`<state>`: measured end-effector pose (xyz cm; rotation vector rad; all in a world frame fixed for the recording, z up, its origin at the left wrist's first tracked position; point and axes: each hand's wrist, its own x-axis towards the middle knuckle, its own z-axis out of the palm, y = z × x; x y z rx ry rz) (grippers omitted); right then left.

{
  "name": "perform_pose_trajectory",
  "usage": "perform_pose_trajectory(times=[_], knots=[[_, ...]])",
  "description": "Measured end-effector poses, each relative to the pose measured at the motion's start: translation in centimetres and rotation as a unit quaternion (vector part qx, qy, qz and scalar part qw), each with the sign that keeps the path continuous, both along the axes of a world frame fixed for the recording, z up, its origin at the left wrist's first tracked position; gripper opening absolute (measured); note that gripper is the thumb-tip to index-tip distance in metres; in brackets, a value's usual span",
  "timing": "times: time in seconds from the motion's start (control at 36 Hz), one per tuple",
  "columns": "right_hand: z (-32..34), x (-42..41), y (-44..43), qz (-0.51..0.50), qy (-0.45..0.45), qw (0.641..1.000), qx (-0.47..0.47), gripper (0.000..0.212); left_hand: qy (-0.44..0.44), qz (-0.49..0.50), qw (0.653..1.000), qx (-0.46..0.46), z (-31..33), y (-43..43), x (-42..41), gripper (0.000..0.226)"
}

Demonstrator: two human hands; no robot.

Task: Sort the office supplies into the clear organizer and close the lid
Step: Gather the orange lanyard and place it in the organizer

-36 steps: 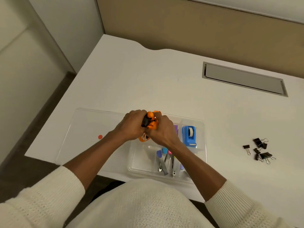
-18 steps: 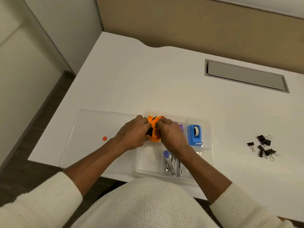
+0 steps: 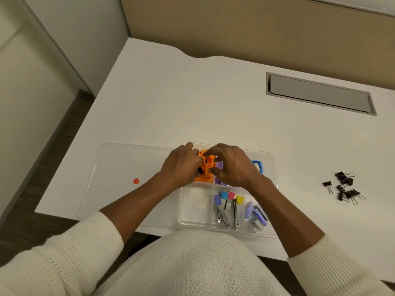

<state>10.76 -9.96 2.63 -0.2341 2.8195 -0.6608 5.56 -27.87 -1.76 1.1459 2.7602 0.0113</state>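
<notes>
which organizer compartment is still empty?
The front left compartment, nearest the person. It shows only bare plastic; the one beside it holds the colour-tipped clippers, and the back ones hold orange, purple and blue items.

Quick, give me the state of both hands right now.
Left hand: closed on the bright orange plastic item in the clear plastic organizer.
Right hand: fingers loosely curled over the same orange item; whether it grips cannot be told.
</notes>
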Motion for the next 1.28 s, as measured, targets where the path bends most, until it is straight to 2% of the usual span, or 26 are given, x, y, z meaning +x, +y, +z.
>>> perform_pose_trajectory(times=[0.08, 0.19, 0.31, 0.47, 0.61, 0.67, 0.78, 0.86, 1.06, 1.11, 1.17, 1.19, 1.25, 1.28], knots=[[-1.1, 0.7, -0.1, 0.062, 0.002, 0.997, 0.052, 0.055, 0.024, -0.004, 1.0, -0.006, -0.7, 0.3, 0.5, 0.028], [-3.2, 0.9, -0.1, 0.119, 0.024, 0.981, 0.149, 0.043, 0.023, -0.017, 0.999, -0.022, -1.4, 0.0, 0.3, 0.031], [-4.4, 1.2, -0.2, 0.141, 0.042, 0.971, 0.187, 0.04, 0.012, -0.022, 0.998, -0.061, -1.6, -0.3, 0.4, 0.035], [-4.9, 1.8, -0.3, 0.144, 0.044, 0.975, 0.164, 0.038, -0.013, -0.061, 0.992, -0.114, -0.9, -0.7, 0.9, 0.031], [-5.1, 1.7, -0.2, 0.15, 0.028, 0.972, 0.18, 0.039, -0.031, -0.089, 0.987, -0.132, -0.5, -1.5, 1.3, 0.044], [-5.1, 1.5, -0.3, 0.163, 0.025, 0.966, 0.199, 0.04, -0.04, -0.069, 0.991, -0.111, -0.4, -1.4, 1.5, 0.049], [-5.2, 1.5, -0.8, 0.173, 0.041, 0.958, 0.226, 0.038, -0.032, 0.003, 0.999, 0.0, 0.1, -1.4, 2.5, 0.064], [-5.6, 1.5, -0.5, 0.16, 0.062, 0.967, 0.189, 0.033, 0.04, -0.073, 0.994, 0.069, 0.0, -1.7, 3.0, 0.043], [-6.2, 3.4, 0.5, 0.095, 0.176, 0.973, 0.114, 0.023, 0.054, -0.127, 0.99, 0.028, -1.6, -2.7, 3.7, 0.049], [-6.3, 4.5, 0.9, 0.067, 0.204, 0.971, 0.103, 0.026, 0.007, -0.109, 0.994, -0.011, -1.6, -2.8, 3.4, 0.067], [-6.0, 5.7, 1.5, 0.038, 0.221, 0.97, 0.092, 0.029, -0.041, -0.101, 0.993, -0.055, -1.4, -2.5, 3.2, 0.106], [-5.8, 6.2, 1.8, 0.026, 0.227, 0.97, 0.083, 0.03, -0.061, -0.097, 0.99, -0.081, -1.3, -2.2, 3.3, 0.118], [-5.4, 7.4, 2.6, 0.002, 0.225, 0.972, 0.061, 0.029, -0.081, -0.092, 0.984, -0.13, -0.8, -1.4, 3.4, 0.127], [-5.2, 8.0, 3.0, -0.011, 0.22, 0.974, 0.052, 0.028, -0.083, -0.092, 0.982, -0.143, -0.6, -0.9, 3.5, 0.12]])
